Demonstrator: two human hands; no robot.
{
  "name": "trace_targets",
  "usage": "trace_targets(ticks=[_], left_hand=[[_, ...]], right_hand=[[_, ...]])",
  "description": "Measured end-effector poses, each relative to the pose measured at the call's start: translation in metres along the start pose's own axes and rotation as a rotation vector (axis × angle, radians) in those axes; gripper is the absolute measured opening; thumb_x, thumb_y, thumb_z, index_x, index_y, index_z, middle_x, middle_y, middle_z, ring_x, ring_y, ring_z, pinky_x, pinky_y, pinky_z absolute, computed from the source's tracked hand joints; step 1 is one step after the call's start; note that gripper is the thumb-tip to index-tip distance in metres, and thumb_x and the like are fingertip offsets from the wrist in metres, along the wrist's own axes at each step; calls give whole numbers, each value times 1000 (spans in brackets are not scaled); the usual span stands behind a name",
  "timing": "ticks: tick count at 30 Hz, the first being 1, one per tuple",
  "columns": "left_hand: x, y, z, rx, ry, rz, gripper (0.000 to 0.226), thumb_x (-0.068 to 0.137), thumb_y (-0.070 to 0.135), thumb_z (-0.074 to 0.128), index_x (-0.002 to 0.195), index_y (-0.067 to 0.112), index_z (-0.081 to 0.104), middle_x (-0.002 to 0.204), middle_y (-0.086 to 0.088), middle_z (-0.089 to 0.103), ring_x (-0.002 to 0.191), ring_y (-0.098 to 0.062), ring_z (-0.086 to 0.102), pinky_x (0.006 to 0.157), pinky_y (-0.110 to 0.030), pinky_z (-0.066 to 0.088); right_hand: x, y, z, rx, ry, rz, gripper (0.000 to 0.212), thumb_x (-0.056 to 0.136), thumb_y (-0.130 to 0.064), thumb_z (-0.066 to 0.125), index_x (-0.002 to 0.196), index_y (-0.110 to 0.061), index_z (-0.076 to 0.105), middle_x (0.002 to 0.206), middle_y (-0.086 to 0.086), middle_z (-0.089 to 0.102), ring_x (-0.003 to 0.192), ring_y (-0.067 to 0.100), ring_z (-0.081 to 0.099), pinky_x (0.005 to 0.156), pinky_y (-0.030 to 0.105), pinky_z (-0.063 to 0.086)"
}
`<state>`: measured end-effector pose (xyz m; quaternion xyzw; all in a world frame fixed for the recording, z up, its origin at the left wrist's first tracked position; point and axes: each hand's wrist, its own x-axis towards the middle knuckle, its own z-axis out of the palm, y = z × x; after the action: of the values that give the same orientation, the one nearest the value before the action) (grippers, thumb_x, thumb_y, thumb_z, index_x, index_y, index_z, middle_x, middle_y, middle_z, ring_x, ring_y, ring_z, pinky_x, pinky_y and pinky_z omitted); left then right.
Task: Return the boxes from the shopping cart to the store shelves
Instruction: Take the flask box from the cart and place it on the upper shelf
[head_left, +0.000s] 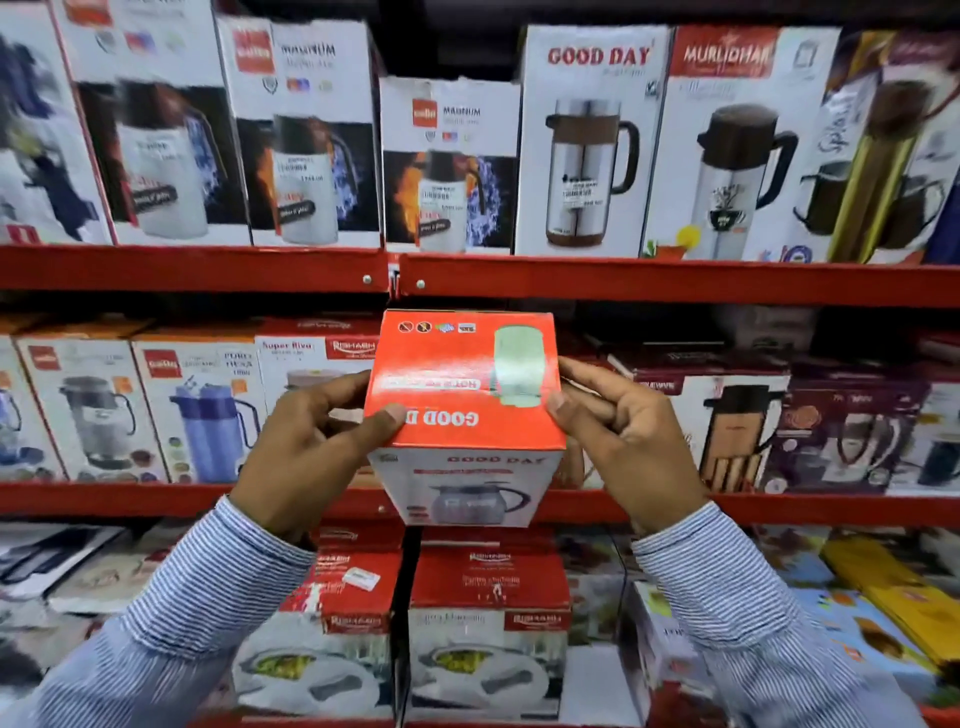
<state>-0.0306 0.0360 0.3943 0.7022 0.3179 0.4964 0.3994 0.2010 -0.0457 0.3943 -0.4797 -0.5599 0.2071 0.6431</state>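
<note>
I hold a Good Day box with an orange-red top and a white front showing a kettle. It hangs in the air in front of the middle shelf, level with a dark gap between the boxes there. My left hand grips its left side, thumb on the top face. My right hand grips its right side, thumb at the top edge. Both sleeves are striped. The shopping cart is not in view.
The red upper shelf carries tall flask boxes: Magnum, Good Day and Murlidhar. The middle shelf holds jug boxes left and right of the gap. Below stand red-and-white casserole boxes.
</note>
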Motion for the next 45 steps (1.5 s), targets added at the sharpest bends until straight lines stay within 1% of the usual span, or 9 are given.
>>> trace_targets(ticks=[5,8,11,20,27,32,37,40,45], left_hand=[[20,-6,-13,6,8,9,23,85,18,67,106,26,72,94,5,80,83,-19,76,75,-40,61],[28,-10,-16,2,-5,3,18,86,16,66,96,30,71,79,18,78,71,-6,75,55,-18,58],[34,-14,-18,-2,-14,-8,17,87,15,66,93,31,69,75,21,77,67,-1,74,51,-14,55],[61,-24,-16,72,-11,-4,17,87,21,67,99,34,69,85,13,79,80,-13,76,73,-32,60],[84,-52,4,114,-4,-54,35,89,17,64,124,13,63,109,-6,73,87,-20,73,85,-45,60],[99,-64,14,132,54,-32,40,89,22,65,128,17,59,111,0,69,83,-15,70,78,-36,60],[112,-69,23,157,75,-43,48,86,30,68,128,24,46,117,-1,66,106,-21,65,96,-47,54],[114,-67,33,275,40,-48,62,83,31,71,136,22,39,123,8,56,111,-13,57,104,-33,43],[121,-70,45,428,19,-32,89,78,36,74,150,15,26,150,-9,43,134,-26,46,113,-40,38]], right_hand=[[16,-2,10,-12,0,20,37,85,-14,65,123,-14,61,106,6,75,98,14,71,94,44,55],[22,1,13,-43,-6,39,37,86,-16,65,124,-13,62,106,5,75,99,14,71,94,44,55],[30,2,17,-50,-4,60,37,87,-15,64,124,-12,61,106,5,75,97,13,72,92,41,56],[57,16,20,-120,-2,59,38,88,-17,62,126,-15,59,109,5,74,98,13,71,89,36,57],[85,57,21,-211,-12,99,46,89,-16,61,133,-13,52,123,10,67,113,17,64,99,42,51],[103,74,25,-274,26,104,43,89,-23,60,130,-15,54,121,8,69,112,17,65,99,43,51],[124,72,29,-443,63,72,27,92,-28,54,119,-23,58,114,0,70,105,12,66,93,39,54],[133,73,33,-599,32,34,30,94,-28,47,121,-20,60,118,4,69,110,20,64,98,40,51],[140,86,37,-928,-166,25,52,95,-33,38,144,-18,32,117,16,65,119,37,51,103,43,41]])
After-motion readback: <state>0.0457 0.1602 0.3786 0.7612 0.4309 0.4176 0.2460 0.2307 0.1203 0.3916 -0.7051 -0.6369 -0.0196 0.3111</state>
